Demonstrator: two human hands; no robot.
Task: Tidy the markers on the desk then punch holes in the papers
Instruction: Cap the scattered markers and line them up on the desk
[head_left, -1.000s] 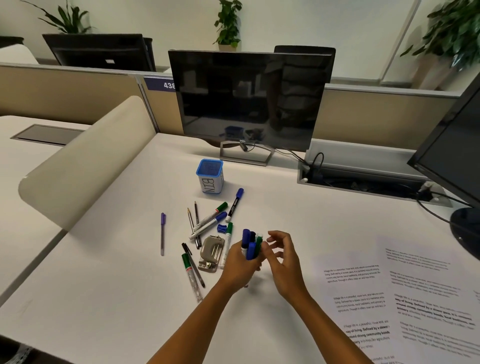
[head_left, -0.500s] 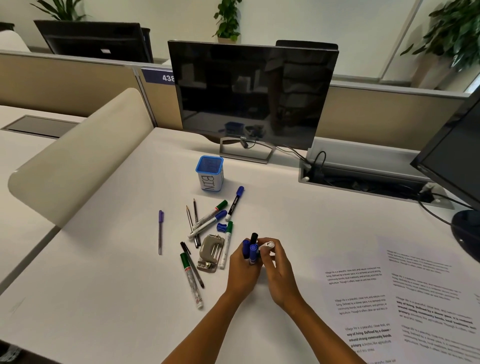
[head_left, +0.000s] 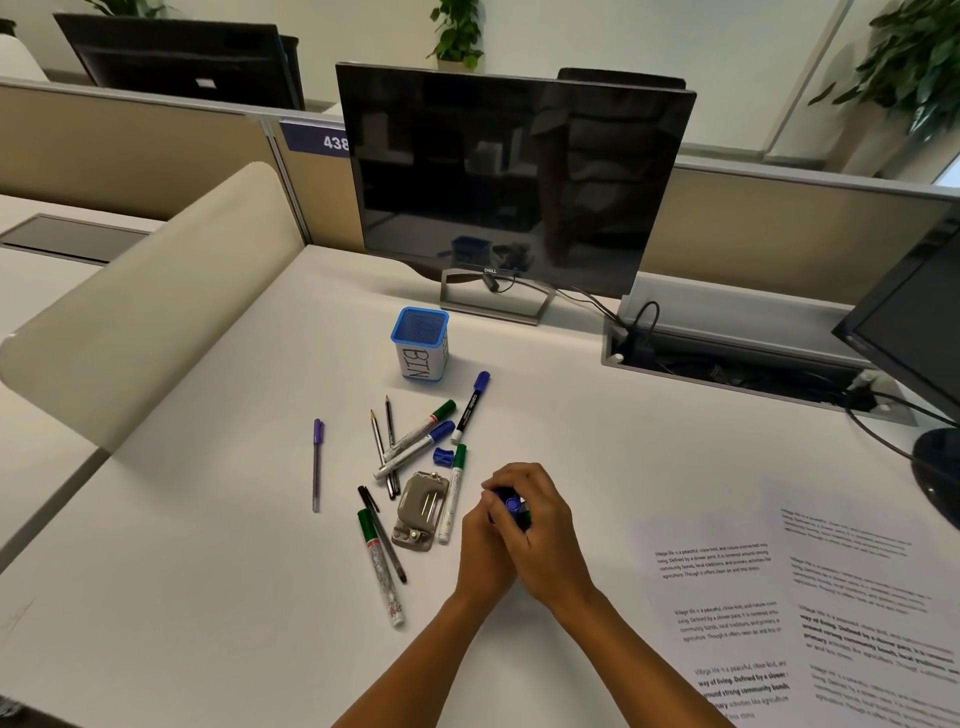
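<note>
Now both hands, left hand & right hand, grip markers.

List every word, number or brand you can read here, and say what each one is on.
"BIN": white label on the blue mesh cup.
"438": blue sign on the partition; it runs on behind the monitor.
"DELL": lower bezel of the monitor.
Printed paragraphs on the papers: too blurred to quote reliably.
Print on the marker barrels: too small to read.

Dark monitor, pencils, potted plants
</note>
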